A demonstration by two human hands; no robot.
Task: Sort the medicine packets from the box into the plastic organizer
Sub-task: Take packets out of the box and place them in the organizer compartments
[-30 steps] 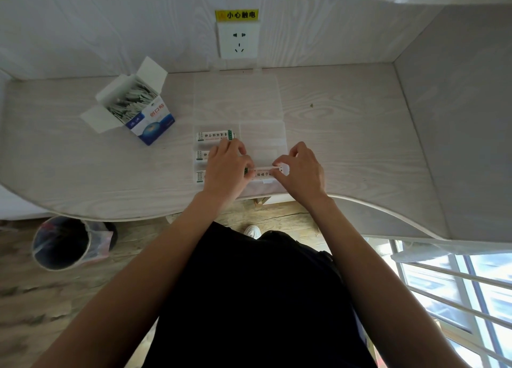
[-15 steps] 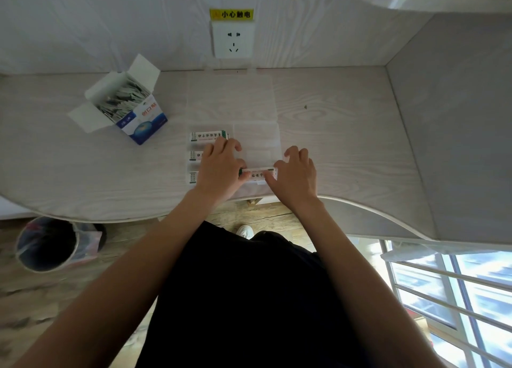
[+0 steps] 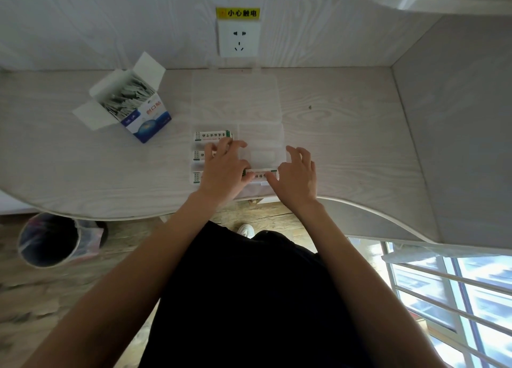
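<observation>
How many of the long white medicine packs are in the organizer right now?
4 visible: far-left compartment, middle-left partly under the left hand, near-left mostly covered, and near-right between both hands. More may be hidden beneath the hands.

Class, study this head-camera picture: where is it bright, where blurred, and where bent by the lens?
Head view: daylight blows out the window at lower right; the desk is evenly lit, the dark clothing nearly featureless; the bin and floor at lower left are smeared; the desk's front edge curves, a wide-angle effect.
</observation>
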